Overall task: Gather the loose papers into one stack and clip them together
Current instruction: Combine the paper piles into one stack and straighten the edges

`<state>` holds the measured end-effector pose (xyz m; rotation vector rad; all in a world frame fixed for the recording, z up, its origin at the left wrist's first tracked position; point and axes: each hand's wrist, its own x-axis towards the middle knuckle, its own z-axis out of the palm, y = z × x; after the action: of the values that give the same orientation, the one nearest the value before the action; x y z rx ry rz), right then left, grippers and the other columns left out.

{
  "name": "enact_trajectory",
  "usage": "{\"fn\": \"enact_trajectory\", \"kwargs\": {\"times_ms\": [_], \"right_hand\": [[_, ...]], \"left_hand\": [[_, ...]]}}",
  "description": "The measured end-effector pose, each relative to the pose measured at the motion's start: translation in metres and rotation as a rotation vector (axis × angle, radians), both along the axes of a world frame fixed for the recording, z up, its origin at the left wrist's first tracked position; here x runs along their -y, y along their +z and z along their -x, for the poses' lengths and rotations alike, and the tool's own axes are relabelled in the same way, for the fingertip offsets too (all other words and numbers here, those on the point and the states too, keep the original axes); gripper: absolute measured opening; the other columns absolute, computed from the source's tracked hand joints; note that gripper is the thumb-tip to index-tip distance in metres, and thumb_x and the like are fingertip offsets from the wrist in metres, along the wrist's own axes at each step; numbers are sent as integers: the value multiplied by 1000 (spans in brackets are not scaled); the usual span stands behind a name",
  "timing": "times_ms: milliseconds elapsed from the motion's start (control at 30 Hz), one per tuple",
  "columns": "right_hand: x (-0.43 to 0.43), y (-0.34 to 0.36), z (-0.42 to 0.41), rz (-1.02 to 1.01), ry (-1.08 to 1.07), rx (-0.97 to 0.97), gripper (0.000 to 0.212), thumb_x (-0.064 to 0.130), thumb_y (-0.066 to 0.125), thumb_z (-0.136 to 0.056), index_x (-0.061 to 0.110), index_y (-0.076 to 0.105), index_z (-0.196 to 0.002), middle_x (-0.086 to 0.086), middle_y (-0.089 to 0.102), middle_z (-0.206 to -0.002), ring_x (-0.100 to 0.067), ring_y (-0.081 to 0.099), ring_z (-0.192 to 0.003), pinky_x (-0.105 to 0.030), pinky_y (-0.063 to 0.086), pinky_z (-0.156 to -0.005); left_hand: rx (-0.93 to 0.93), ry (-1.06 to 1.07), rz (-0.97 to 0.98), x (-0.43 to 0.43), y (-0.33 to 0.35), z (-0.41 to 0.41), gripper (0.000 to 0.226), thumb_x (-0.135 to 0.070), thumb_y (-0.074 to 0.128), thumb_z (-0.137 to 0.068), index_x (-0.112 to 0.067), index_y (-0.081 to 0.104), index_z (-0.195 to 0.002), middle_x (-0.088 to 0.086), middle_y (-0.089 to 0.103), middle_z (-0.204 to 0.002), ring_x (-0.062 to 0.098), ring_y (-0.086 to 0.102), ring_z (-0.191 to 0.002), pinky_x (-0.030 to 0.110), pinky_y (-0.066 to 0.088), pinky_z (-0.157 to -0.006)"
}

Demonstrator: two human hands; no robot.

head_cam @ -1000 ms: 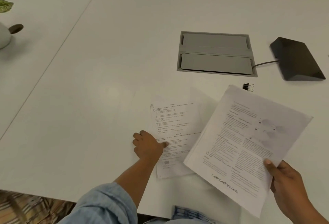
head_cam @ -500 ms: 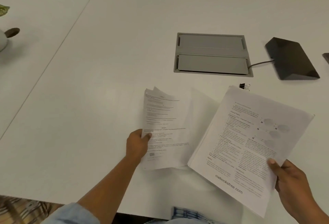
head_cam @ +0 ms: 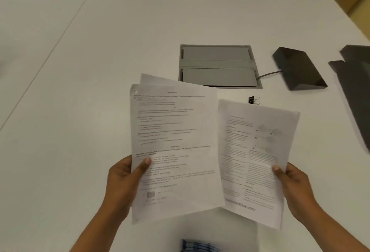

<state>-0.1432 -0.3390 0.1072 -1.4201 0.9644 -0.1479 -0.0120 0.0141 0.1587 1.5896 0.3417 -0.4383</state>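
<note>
My left hand [head_cam: 125,179] grips a few printed sheets [head_cam: 174,147] by their left edge, lifted off the white table [head_cam: 80,91]. One sheet behind them sticks out at the top. My right hand [head_cam: 294,187] holds a second bundle of printed pages [head_cam: 254,161] by its right edge. The left sheets overlap the right bundle's left side. A small black binder clip [head_cam: 253,100] lies on the table just beyond the right bundle's top edge.
A grey cable hatch [head_cam: 218,65] is set into the table behind the papers. A dark wedge-shaped device [head_cam: 298,69] with a cord sits to its right, and a dark flat object [head_cam: 356,83] lies at the right edge. Chairs stand beyond the far edge.
My left hand has picked the sheets up off the table and raised them. My right hand swung its bundle upright and closer, so both sets now meet side by side.
</note>
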Motion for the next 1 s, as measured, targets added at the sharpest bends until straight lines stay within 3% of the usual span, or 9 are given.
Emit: {"fn": "enact_trajectory", "kwargs": {"times_ms": [167, 367, 433, 533, 633, 733, 800, 900, 1000], "right_hand": [[-19, 5, -27, 28, 77, 54, 17, 14, 61, -93, 10, 72, -106, -11, 76, -103, -31, 72, -93, -40, 58, -79], [-37, 20, -45, -81, 141, 107, 24, 3, 57, -94, 14, 75, -102, -15, 76, -99, -41, 71, -92, -58, 56, -83], [-40, 23, -47, -145, 125, 150, 26, 1, 53, -95, 13, 74, -105, -14, 76, -103, -36, 72, -94, -50, 58, -84], [-42, 27, -47, -215, 127, 199, 27, 2, 50, -96, 11, 74, -106, -13, 76, -104, -28, 73, -91, -39, 60, -77], [-42, 29, -47, -220, 144, 203, 28, 9, 48, -99, 16, 74, -105, -8, 77, -102, -25, 73, -91, -35, 59, -75], [-41, 32, -45, -116, 236, 208, 35, 43, 41, -99, 25, 70, -104, 13, 76, -101, -3, 70, -94, -16, 53, -79], [-40, 32, -46, -23, 319, 234, 48, 62, 51, -86, 21, 71, -100, 14, 76, -99, 1, 69, -91, -11, 51, -76], [-38, 34, -53, 59, 314, 256, 19, 30, 67, -85, 21, 73, -101, 8, 77, -101, -10, 73, -92, -19, 56, -72], [-32, 36, -62, 99, 274, 277, 18, 13, 68, -87, 23, 73, -101, 8, 78, -99, -13, 74, -90, -26, 59, -73]], "left_hand": [[-29, -114, 89, 45, 12, 8, 18, -15, 69, -88, -8, 74, -104, 9, 79, -97, 32, 77, -86, 47, 63, -75], [-16, -168, 38, 73, 13, -2, 12, -20, 70, -90, -17, 76, -99, -1, 80, -95, 22, 77, -84, 44, 62, -77], [0, -123, -43, 77, 7, -5, 13, -26, 72, -89, -22, 74, -100, -1, 78, -101, 20, 76, -86, 44, 63, -77], [77, -96, -222, 77, -1, -12, 37, -36, 76, -83, -30, 60, -116, -5, 65, -121, 18, 68, -103, 42, 60, -84], [-66, -226, -21, 77, 1, -22, 45, -33, 76, -83, -28, 59, -124, -7, 71, -119, 20, 71, -104, 45, 58, -88], [-170, -309, 168, 83, 5, -23, 36, -21, 74, -86, -23, 66, -120, 0, 77, -111, 24, 74, -99, 48, 59, -87], [-138, -240, 172, 90, 3, -20, 32, -10, 73, -86, -18, 68, -117, 3, 78, -106, 25, 76, -94, 48, 61, -82], [-78, -162, 173, 100, -2, -20, 32, -5, 73, -86, -17, 68, -116, 4, 78, -107, 26, 76, -93, 47, 62, -79], [67, -147, 121, 108, -7, -22, 38, -6, 79, -80, -18, 68, -114, 0, 77, -106, 18, 75, -94, 35, 63, -74]]}}
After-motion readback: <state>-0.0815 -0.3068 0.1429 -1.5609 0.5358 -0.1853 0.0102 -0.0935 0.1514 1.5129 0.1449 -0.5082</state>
